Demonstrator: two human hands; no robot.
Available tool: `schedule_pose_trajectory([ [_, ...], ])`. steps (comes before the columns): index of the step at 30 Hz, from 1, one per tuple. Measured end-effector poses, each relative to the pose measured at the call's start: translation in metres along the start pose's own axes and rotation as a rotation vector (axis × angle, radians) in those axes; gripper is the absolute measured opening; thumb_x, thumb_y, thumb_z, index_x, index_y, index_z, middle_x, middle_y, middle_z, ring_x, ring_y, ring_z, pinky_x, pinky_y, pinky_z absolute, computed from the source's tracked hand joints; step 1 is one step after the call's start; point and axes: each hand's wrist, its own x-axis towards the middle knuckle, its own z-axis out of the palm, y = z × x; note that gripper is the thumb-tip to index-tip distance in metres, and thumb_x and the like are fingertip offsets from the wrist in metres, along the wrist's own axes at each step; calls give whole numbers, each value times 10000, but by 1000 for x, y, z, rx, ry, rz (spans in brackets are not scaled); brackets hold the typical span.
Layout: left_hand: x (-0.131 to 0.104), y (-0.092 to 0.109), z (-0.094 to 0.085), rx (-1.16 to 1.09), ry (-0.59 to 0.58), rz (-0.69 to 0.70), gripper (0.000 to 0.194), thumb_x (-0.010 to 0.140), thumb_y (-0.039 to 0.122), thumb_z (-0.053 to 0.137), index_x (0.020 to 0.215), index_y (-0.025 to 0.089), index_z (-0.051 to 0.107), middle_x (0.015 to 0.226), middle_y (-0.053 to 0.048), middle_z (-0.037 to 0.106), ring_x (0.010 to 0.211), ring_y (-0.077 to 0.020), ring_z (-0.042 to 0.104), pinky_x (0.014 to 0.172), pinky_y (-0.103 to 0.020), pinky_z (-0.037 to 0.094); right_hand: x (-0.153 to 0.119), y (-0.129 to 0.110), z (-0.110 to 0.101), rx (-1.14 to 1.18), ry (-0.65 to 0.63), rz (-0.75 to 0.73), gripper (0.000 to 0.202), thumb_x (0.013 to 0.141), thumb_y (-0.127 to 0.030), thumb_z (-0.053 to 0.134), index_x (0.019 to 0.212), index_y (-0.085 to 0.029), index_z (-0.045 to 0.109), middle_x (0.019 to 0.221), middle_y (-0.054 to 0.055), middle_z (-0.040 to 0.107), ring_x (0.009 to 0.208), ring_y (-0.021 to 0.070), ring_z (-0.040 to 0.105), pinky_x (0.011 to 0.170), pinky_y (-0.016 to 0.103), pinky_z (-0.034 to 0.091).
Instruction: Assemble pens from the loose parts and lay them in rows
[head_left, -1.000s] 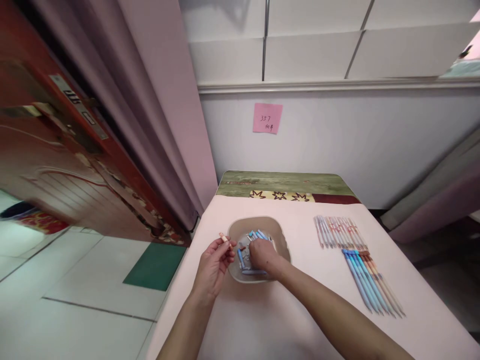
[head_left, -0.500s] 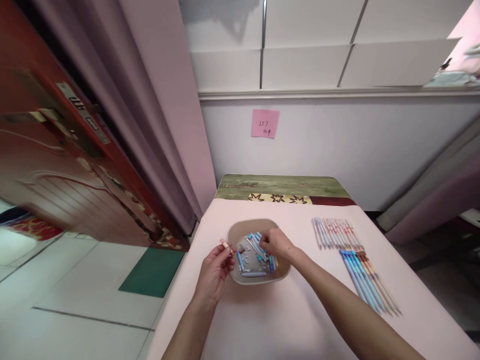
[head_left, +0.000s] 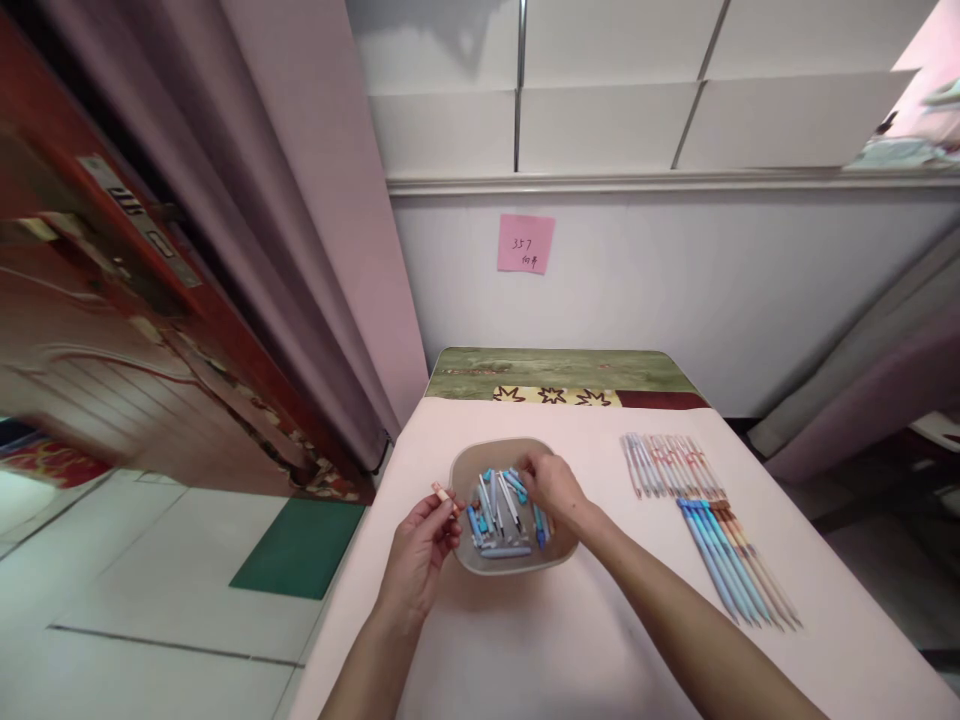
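A beige bin [head_left: 517,569] stands on the pink-covered table, with blue pen parts, white refills [head_left: 508,500] and small clear pieces inside. My left hand [head_left: 424,540], at the bin's left rim, pinches a small orange and white pen part [head_left: 444,494]. Over the bin's right side, my right hand [head_left: 553,487] reaches in with its fingers curled among the parts; what they hold, if anything, is hidden. To the right lie a row of clear patterned pen barrels [head_left: 671,466] and a row of blue and brown pens [head_left: 735,565].
The table's pale cover [head_left: 525,650] surrounds the bin. Behind it are a green board [head_left: 562,368] and a wall with a pink note [head_left: 526,244]. A red door [head_left: 150,350] and a purple curtain [head_left: 300,250] are at the left.
The parts in the bin have shifted, with more white refills and blue pieces spread toward its left and middle. My left hand has moved slightly left. My right hand stays at the bin's right side.
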Motion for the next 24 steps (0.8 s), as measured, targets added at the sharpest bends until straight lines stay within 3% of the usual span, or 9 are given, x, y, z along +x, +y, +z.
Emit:
schedule_pose_trajectory([
  [6, 1, 1, 6, -26, -12, 5, 283, 631, 170, 768, 881, 118, 645, 776, -56, 679, 543, -73, 555, 478, -169, 448, 8, 19, -30, -24, 74, 32, 246, 827, -157, 467, 955, -183, 675, 889, 64, 725, 802, 153, 648, 696, 197, 407],
  [10, 0, 2, 13, -52, -31, -13, 240, 639, 139, 760, 850, 113, 649, 736, -47, 669, 535, -69, 549, 468, -155, 453, 8, 22, -37, -73, 72, 43, 236, 820, -181, 486, 926, -193, 696, 903, 75, 724, 859, 184, 650, 732, 223, 415],
  [13, 0, 2, 18, -102, -29, -35, 172, 690, 162, 736, 828, 118, 643, 712, -35, 649, 532, -67, 550, 459, -146, 458, 5, 15, -27, -114, 18, 28, 211, 794, -178, 523, 870, -203, 719, 889, 79, 729, 863, 201, 660, 724, 234, 432],
  [19, 1, -2, 22, -167, -42, -155, 98, 794, 185, 646, 855, 108, 642, 707, -40, 631, 499, -60, 533, 421, -141, 447, -7, -12, 13, -196, -132, -21, 185, 727, -136, 604, 856, -139, 737, 875, 161, 725, 850, 261, 684, 712, 280, 491],
  [24, 2, 2, 16, -175, 0, -122, 64, 821, 147, 601, 821, 96, 640, 713, -58, 644, 513, -66, 549, 433, -141, 462, -8, -20, 30, -223, -174, -6, 249, 716, -71, 590, 924, -105, 723, 933, 196, 712, 900, 281, 681, 746, 307, 519],
])
